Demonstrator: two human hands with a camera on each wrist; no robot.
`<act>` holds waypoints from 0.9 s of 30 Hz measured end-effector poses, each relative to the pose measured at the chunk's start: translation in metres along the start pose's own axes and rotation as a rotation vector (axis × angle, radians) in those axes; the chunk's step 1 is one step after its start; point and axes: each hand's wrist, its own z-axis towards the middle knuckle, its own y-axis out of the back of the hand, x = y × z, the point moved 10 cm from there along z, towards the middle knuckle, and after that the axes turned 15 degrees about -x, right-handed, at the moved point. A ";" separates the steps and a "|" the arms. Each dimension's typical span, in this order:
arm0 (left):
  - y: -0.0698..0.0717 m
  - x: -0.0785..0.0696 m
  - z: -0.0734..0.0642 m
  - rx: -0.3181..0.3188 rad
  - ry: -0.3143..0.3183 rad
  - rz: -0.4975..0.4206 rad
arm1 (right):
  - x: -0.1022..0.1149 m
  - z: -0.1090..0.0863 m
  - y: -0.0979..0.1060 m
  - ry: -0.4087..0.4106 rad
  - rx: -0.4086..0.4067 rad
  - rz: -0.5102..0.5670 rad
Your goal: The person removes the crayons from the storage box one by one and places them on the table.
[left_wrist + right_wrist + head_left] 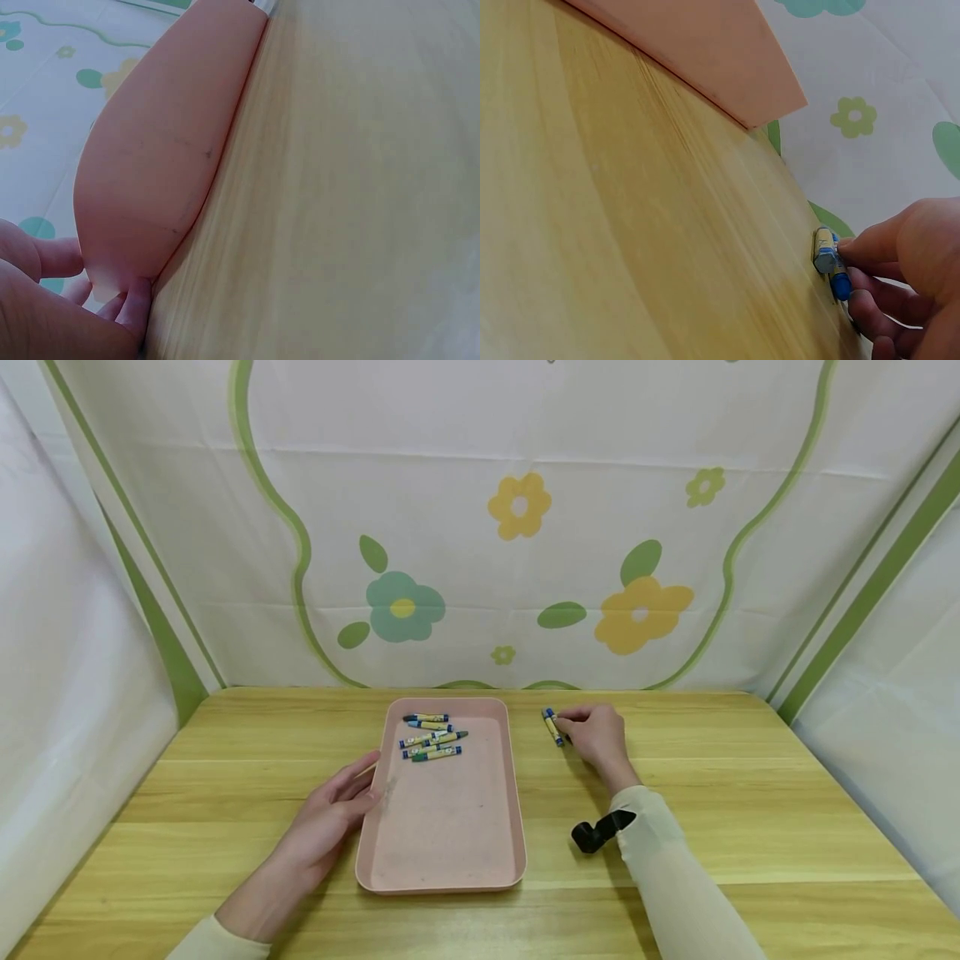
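A shallow pink tray (450,827) lies lengthwise on the table, with several yellow-and-blue-wrapped crayons (438,755) grouped in its far left part. My left hand (330,814) holds the tray's left side, thumb at the rim; in the left wrist view its fingers bend against the tray wall (150,150). To the right of the tray, my right hand (596,735) pinches at a pair of crayons (553,728) lying side by side. The right wrist view shows the thumb and fingertips on the blue-tipped crayon (841,285), beside a crayon (823,251) with a greyish-blue end.
The wood-grain table (750,827) runs back to a white cloth (465,552) printed with flowers. White cloth sides with green bands (877,560) stand at left and right. A black camera mount (602,832) sits on the right sleeve.
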 end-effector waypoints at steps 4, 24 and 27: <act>0.000 -0.001 0.000 0.005 -0.006 -0.003 | 0.001 -0.001 -0.001 0.001 0.008 0.001; 0.000 -0.002 -0.002 0.006 -0.010 -0.018 | 0.002 0.000 0.000 -0.049 0.066 0.045; 0.000 -0.002 -0.002 0.007 -0.014 -0.020 | 0.004 0.000 0.002 -0.061 0.077 0.052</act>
